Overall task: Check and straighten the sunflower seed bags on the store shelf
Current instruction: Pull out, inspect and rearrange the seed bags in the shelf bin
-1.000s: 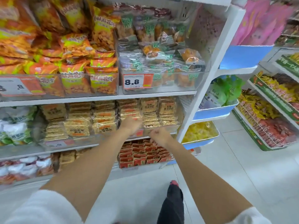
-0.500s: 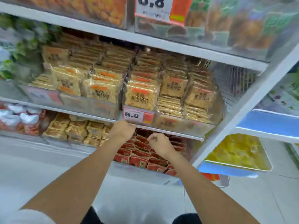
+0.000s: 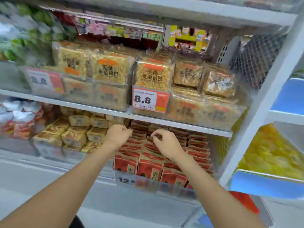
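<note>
At the bottom shelf (image 3: 148,185), my hands have dropped from the shelf edge (image 3: 181,125) above onto the red sunflower seed bags (image 3: 148,167), right hand (image 3: 166,143) pinching one bag top, left hand (image 3: 118,134) curled against the rear row, grip undeterminable, so straightening can begin.

White shelf unit (image 3: 256,112), 3 boards in view, carried at the right by an upright post. Top board (image 3: 197,12): front edge and underside only. Middle board (image 3: 82,105): 2 clear bins (image 3: 113,102) side by side, each filled with stacked yellow cracker packs (image 3: 152,74). A price tag (image 3: 150,100) reading 8.8 hangs on the right bin's front, and a blurred second tag (image 3: 46,81) on the left one. Blurred green-and-white bags (image 3: 24,33) stand left of the bins. Lower board: red-and-brown bags (image 3: 149,167) in upright rows behind a clear front bearing a tag (image 3: 126,180) that begins with 12. Pale yellow packs (image 3: 74,137) are piled just beside them on the left, with white-and-red bags (image 3: 16,119) farther left.
</note>
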